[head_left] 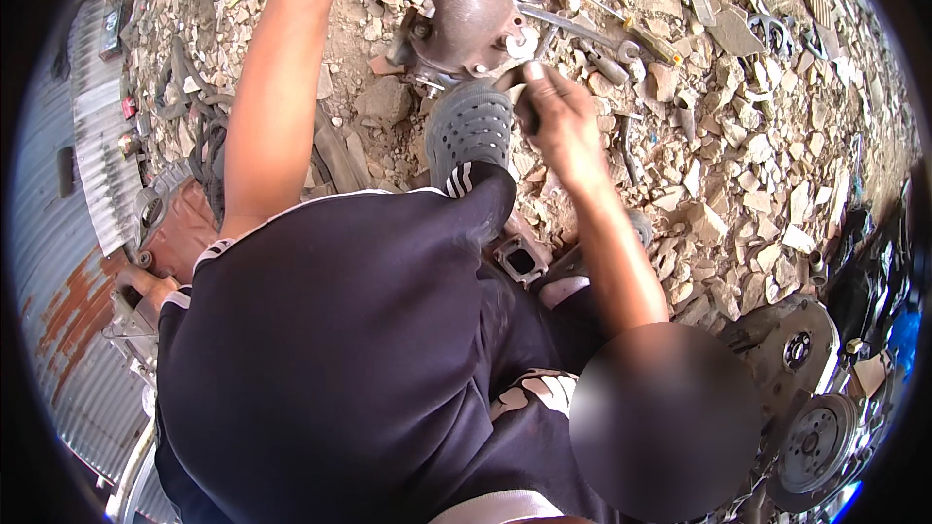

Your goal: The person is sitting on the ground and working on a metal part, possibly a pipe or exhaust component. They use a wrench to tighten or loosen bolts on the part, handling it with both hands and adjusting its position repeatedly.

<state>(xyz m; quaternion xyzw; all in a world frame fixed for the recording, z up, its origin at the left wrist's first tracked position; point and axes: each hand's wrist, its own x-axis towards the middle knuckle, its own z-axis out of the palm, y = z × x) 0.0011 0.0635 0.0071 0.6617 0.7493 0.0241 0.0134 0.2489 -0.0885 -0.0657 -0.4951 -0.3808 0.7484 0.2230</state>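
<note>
A rusty, curved metal pipe (461,0) with a bolted flange stands on the stony ground at the top. My left forearm (277,87) reaches up along its left side; the left hand is mostly cut off by the upper edge, its fingers hidden. Close to the flange's right side is my right hand (558,116), its fingers curled around something I cannot make out. A grey clog (473,126) on a foot presses close to the flange, just left of that hand. An open-end wrench (582,31) lies beside the flange on the right.
Near the wrench lies a yellow-handled tool (660,47). Rubble (757,165) covers the ground. At left are a reddish metal casing (184,223), corrugated sheets (68,204) and another person's arm (146,289). A pulley wheel (815,439) stands at lower right.
</note>
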